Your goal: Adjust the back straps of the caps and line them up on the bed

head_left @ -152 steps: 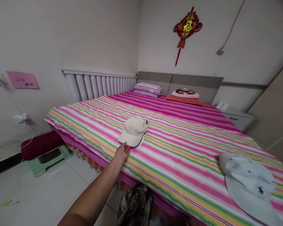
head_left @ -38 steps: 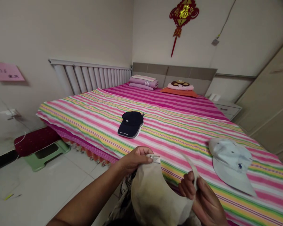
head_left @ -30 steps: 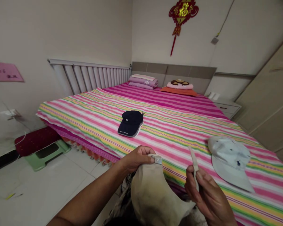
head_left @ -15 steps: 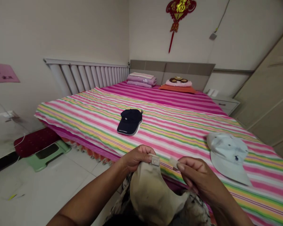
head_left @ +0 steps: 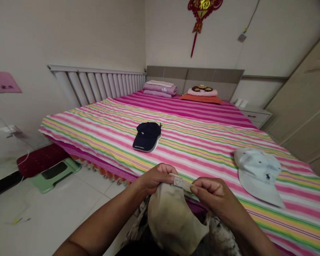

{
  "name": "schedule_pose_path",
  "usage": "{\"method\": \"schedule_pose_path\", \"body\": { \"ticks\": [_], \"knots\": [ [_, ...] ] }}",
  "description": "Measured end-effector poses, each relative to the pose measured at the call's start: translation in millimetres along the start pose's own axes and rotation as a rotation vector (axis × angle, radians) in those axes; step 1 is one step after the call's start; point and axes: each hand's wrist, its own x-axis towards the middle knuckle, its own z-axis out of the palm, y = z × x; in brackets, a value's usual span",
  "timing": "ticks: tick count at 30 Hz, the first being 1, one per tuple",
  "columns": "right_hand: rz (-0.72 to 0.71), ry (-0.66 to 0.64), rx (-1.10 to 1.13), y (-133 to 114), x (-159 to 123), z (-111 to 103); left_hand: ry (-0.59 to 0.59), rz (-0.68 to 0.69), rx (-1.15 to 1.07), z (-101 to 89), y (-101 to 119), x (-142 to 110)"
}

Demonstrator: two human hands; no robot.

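Observation:
A beige baseball cap [head_left: 173, 217] is held low in front of me, its back opening facing up and dark smudges on its crown. My left hand [head_left: 160, 177] is closed on the cap's rim beside a small metal buckle [head_left: 177, 181]. Between thumb and fingers, my right hand [head_left: 209, 192] pinches the cap's loose strap [head_left: 187, 185], whose end meets the buckle. I cannot tell whether the strap is inside it. Beyond my hands, a navy baseball cap [head_left: 147, 136] lies on the bed; a pale blue cap [head_left: 258, 174] lies to the right.
The bed [head_left: 104, 135] has a striped cover. Folded bedding [head_left: 160, 89] and a pillow stack [head_left: 202, 94] lie by the headboard [head_left: 208, 80]. A green stool [head_left: 54, 176] stands on the floor at left, and a nightstand [head_left: 256, 115] at the far right.
Five seconds ago the beige cap lay on the bed; now both hands hold it and the navy cap lies there. My right hand has brought the strap leftward to the buckle.

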Motion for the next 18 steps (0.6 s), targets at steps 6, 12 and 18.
{"method": "schedule_pose_path", "body": {
  "ticks": [6, 12, 18],
  "knots": [
    [-0.034, -0.002, -0.091, -1.8, 1.0, -1.1, -0.004, 0.001, 0.038, 3.4, 3.2, -2.5],
    [-0.055, 0.002, -0.17, -7.8, -0.5, -1.8, 0.018, -0.001, 0.115, 7.8, 7.5, -5.8],
    [-0.064, 0.028, -0.193, -4.3, -1.1, -1.3, 0.039, 0.002, 0.188, 8.8, 8.2, -7.7]
  ]
}}
